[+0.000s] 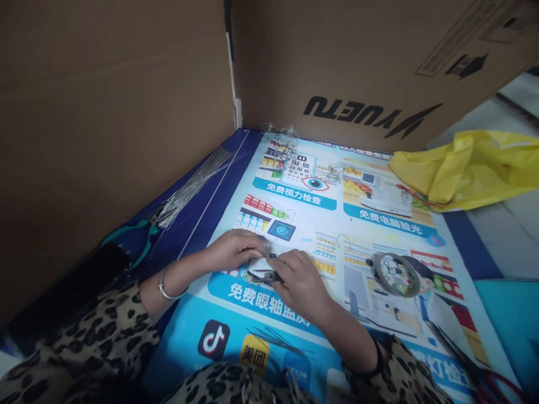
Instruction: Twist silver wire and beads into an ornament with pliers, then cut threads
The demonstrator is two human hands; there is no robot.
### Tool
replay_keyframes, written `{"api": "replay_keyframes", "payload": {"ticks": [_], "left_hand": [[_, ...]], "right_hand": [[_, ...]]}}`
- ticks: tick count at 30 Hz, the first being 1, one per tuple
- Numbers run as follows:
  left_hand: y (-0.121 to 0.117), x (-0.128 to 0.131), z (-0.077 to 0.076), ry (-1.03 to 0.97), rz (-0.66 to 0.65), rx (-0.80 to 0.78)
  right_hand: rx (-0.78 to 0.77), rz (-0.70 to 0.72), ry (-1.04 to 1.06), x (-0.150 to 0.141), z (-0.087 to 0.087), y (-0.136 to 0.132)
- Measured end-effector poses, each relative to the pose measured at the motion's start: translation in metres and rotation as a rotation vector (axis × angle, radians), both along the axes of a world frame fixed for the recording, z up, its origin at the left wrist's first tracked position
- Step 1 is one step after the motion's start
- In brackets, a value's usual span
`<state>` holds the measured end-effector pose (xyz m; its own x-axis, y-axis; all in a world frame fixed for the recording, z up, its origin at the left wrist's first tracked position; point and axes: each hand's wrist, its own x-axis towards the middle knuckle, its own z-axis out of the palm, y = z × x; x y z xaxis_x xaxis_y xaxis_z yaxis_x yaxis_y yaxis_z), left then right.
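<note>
My left hand (pixel 236 249) is closed in a pinch, fingertips together; the small piece in them is too blurred to make out. Close against it, my right hand (pixel 304 285) grips a pair of dark metal pliers (pixel 270 276), partly hidden by the fingers. The two hands' fingertips almost meet above the printed poster (pixel 303 224). Short thin wires (pixel 278 341) lie on the poster nearer my body. Beyond the hands are a bent wire hook (pixel 343 241) and a clump of shaped wire pieces (pixel 286 143).
A bundle of straight wires (pixel 197 182) and teal-handled pliers (pixel 143 238) lie left. To the right are a tape roll (pixel 396 274), scissors (pixel 471 365) and a yellow bag (pixel 471 168). Cardboard walls (pixel 337 62) stand behind and at left.
</note>
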<state>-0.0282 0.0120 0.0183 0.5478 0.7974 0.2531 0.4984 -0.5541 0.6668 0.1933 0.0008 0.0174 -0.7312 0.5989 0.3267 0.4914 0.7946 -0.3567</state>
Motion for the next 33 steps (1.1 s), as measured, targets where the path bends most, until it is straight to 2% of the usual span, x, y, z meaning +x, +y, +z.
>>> {"api": "replay_keyframes", "payload": {"ticks": [4,8,16,24,33], "left_hand": [[-0.001,-0.001,-0.002,-0.01,-0.002,0.018],[-0.003,0.0,-0.001,-0.014,0.007,-0.003],[-0.007,0.001,0.006,0.024,0.069,-0.031],[-0.009,0.005,0.01,0.083,0.072,0.027],[-0.011,0.003,0.0,0.09,0.103,0.101]], "right_hand": [[-0.072,-0.142,0.195,0.014,-0.003,0.006],[-0.071,-0.29,0.123,0.027,-0.01,0.011],[0.17,-0.132,-0.03,0.039,-0.018,0.015],[0.215,-0.104,-0.282,0.024,0.003,0.01],[0.286,-0.14,-0.343,0.016,0.014,0.004]]}}
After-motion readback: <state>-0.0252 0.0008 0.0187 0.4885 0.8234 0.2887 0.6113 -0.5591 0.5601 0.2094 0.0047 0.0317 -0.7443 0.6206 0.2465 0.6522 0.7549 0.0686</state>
